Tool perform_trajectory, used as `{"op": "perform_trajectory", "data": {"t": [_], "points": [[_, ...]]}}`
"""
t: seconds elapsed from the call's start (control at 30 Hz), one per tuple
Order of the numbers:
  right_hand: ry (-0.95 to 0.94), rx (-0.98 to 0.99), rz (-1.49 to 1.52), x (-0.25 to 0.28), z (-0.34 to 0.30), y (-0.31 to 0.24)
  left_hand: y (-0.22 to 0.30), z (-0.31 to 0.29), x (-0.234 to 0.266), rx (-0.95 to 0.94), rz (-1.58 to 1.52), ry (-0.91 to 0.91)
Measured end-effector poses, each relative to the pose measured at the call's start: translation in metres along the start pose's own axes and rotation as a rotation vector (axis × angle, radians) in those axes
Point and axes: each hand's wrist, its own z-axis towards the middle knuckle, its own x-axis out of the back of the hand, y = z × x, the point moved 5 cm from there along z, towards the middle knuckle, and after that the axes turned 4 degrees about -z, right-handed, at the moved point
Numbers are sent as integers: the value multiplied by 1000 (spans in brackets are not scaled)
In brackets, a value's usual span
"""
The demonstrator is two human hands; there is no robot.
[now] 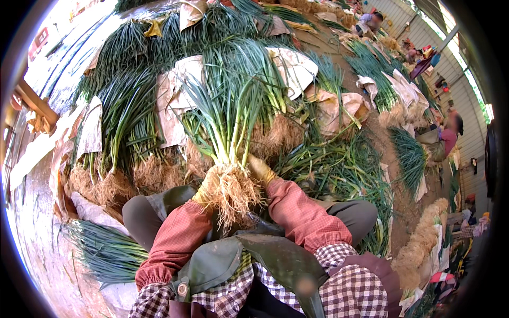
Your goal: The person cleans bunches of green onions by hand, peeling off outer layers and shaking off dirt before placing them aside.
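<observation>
Between my two gloved hands is a bunch of green onions, its roots toward me and its long leaves fanning away over the pile. My left hand, in a yellowish glove, closes round the left side of the bunch near the root ends. On the other side, my right hand grips the stalks just above the roots. The tangled tan roots hang over my lap and hide some fingers. Both forearms wear red sleeve covers.
More green onion bunches lie beyond, with paper sacking among them. Loose green leaves are heaped on my right; another bunch lies at lower left. Several people, including one seated person, are at the far right.
</observation>
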Motion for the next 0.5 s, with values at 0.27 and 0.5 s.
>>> {"op": "perform_trajectory", "data": {"t": [0.27, 0.5], "points": [[300, 67, -1032, 14, -49, 13, 0, -3, 0, 97, -93, 80], [964, -407, -2061, 225, -172, -145, 30, -17, -30, 12, -106, -4]]}}
